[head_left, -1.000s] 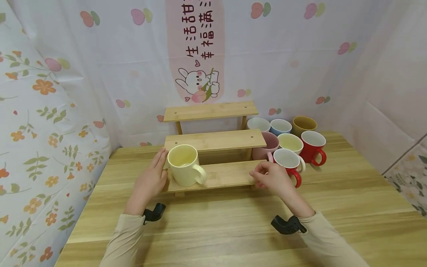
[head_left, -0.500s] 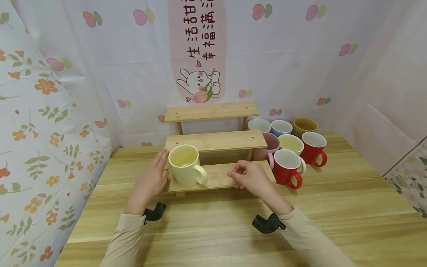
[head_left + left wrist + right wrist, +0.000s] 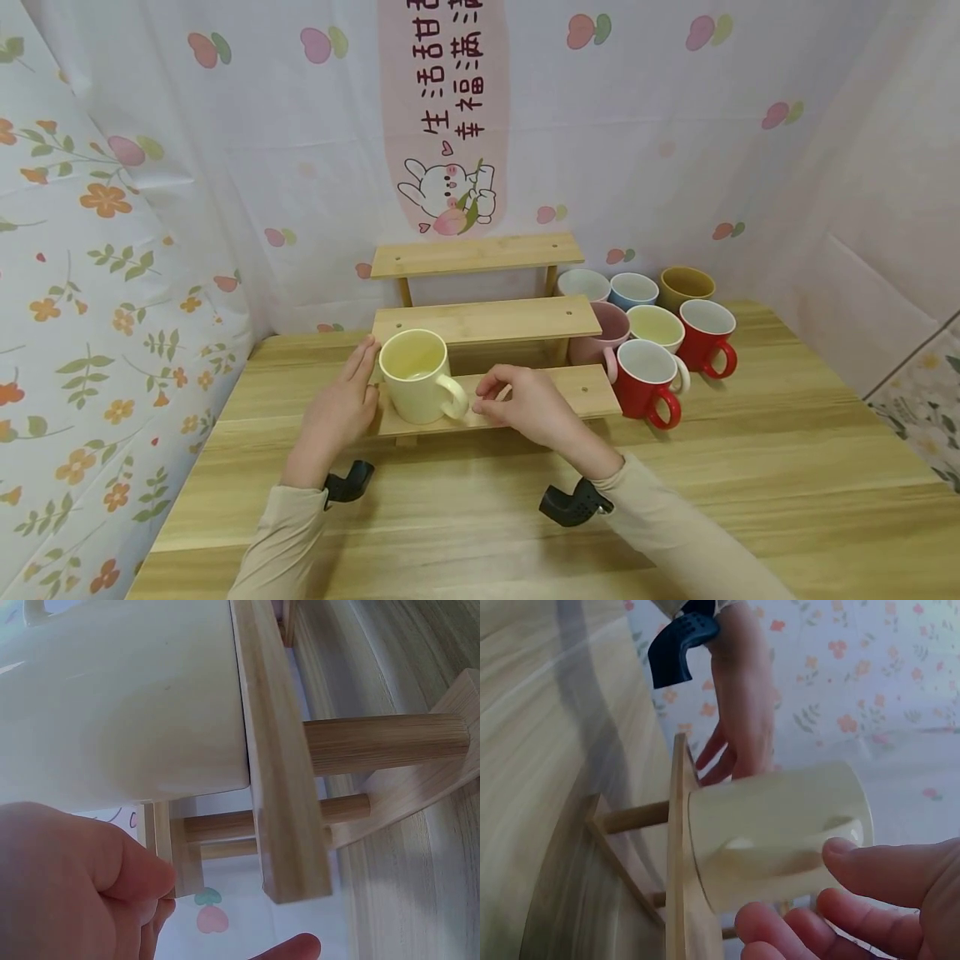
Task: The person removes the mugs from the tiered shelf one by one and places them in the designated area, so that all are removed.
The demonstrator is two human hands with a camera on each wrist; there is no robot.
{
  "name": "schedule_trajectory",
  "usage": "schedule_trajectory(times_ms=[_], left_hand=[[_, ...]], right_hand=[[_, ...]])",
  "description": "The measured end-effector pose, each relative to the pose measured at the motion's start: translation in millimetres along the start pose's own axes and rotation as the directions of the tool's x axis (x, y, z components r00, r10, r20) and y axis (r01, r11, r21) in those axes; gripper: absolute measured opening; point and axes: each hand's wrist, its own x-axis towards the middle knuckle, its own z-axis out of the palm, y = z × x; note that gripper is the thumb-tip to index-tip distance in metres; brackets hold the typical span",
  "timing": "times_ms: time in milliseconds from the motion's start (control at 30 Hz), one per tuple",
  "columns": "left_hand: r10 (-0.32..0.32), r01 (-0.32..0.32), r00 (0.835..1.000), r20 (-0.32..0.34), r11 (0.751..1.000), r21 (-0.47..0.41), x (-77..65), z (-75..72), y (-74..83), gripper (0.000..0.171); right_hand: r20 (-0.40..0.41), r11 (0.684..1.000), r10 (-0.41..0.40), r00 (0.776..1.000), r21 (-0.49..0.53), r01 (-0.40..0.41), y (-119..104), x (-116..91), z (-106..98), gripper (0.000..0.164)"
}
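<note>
A pale yellow mug point(image 3: 412, 385) stands upright at the left end of the lowest tier point(image 3: 577, 390) of a wooden shelf. Its handle point(image 3: 453, 397) points to the right. My left hand point(image 3: 336, 421) lies beside the mug's left side and the shelf's end, fingers extended toward the middle tier; whether it touches the mug, I cannot tell. At the handle hovers my right hand point(image 3: 528, 404), thumb and fingers loosely bent and apart. In the right wrist view, the thumb point(image 3: 885, 870) overlaps the handle's end, with no plain grip on it.
Several mugs cluster to the shelf's right, among them a red mug point(image 3: 641, 379), a pink mug point(image 3: 596, 342) and a brown mug point(image 3: 686, 287). The middle tier point(image 3: 487, 321) and top tier point(image 3: 480, 257) rise behind. A patterned cloth point(image 3: 300, 183) hangs at the back.
My right hand has moved left along the lowest tier, from near the red mug to the yellow mug's handle. My left hand and the yellow mug have stayed in place.
</note>
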Motion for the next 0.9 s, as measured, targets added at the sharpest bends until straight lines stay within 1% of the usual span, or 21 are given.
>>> schedule_trajectory(times_ms=[133,333,533,600,900], left_hand=[[-0.007,0.007,1.0,0.006,1.0,-0.004,-0.4,0.3,-0.1,0.059],[-0.012,0.012,1.0,0.009,1.0,-0.014,0.0,0.4,-0.5,0.06],[-0.01,0.01,1.0,0.006,1.0,-0.013,0.0,1.0,-0.8,0.06],[-0.009,0.009,1.0,0.006,1.0,-0.011,-0.2,0.9,-1.0,0.06],[-0.026,0.027,1.0,0.017,1.0,-0.013,1.1,1.6,-1.5,0.06]], right_hand=[[0.064,0.998,-0.001,0.998,0.067,-0.003,-5.9,2.2,5.7,0.022],[0.07,0.994,-0.011,0.997,0.105,0.004,-10.8,5.1,15.2,0.026],[0.064,0.994,-0.067,0.996,0.096,0.061,-12.8,6.7,24.5,0.012],[0.053,0.993,-0.08,0.995,0.086,0.075,-12.8,7.1,26.7,0.01],[0.012,0.989,-0.093,0.996,0.118,0.091,-12.8,9.5,32.1,0.007]])
